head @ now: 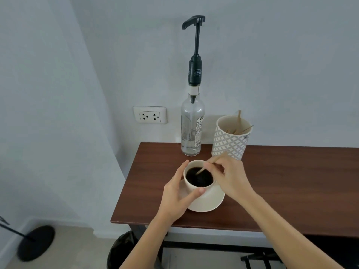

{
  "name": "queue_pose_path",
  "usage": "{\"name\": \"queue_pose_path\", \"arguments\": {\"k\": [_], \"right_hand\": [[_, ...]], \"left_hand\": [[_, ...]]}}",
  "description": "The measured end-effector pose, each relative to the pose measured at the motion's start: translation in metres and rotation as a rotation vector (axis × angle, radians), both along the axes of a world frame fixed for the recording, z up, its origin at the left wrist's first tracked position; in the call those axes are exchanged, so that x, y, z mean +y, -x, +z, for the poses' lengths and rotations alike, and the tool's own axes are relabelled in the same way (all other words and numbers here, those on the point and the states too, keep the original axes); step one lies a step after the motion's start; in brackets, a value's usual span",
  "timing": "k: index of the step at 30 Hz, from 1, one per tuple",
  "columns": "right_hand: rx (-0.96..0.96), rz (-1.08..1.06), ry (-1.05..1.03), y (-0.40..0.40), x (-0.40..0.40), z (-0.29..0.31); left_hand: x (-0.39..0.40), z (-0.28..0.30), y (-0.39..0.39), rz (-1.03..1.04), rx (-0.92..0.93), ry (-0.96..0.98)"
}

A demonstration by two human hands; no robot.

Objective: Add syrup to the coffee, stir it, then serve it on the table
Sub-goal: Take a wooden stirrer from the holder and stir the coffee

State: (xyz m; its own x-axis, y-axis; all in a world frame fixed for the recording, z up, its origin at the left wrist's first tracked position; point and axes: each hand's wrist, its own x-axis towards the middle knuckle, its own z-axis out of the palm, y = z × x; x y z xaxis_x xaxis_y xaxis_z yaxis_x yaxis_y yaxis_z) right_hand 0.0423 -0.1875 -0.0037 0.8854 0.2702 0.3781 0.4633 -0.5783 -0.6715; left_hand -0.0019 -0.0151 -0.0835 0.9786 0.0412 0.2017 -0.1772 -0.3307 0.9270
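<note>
Two hands of mine reach forward from bare forearms over the near corner of the brown table. My left hand curves around the left side of the one cream coffee cup, forefinger up along the far rim and thumb pressed on the near rim, so the cup sits clasped between them. My right hand comes in from the right of the cup, wrist raised, fingers bunched and pinching one thin wooden stirrer; the stick slants down and leftward from my fingertips, its lower end dipped in the black coffee. One cream saucer lies under the cup, showing below my left thumb and beneath my right wrist. Beyond my hands, against the wall, stands one clear syrup bottle with a tall black pump, its spout turned to the left; the liquid inside is low. Just beyond my right hand stands one patterned paper cup holding several more wooden sticks, too bunched to count. One double wall socket sits on the wall beyond my left hand, left of the bottle.
</note>
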Motion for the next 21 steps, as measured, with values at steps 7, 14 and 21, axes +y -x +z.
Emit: {"name": "queue_pose_path", "arguments": {"k": [7,14,21], "right_hand": [[0.087,-0.029,0.12,0.005,-0.026,0.007],[-0.029,-0.066,0.049,-0.013,-0.003,0.0],[0.079,-0.028,0.122,0.007,-0.013,0.004]], "left_hand": [[0.0,0.0,-0.001,0.006,0.008,-0.005],[-0.001,0.0,0.0,-0.009,-0.004,0.007],[0.0,-0.001,-0.001,-0.013,0.005,0.021]]}}
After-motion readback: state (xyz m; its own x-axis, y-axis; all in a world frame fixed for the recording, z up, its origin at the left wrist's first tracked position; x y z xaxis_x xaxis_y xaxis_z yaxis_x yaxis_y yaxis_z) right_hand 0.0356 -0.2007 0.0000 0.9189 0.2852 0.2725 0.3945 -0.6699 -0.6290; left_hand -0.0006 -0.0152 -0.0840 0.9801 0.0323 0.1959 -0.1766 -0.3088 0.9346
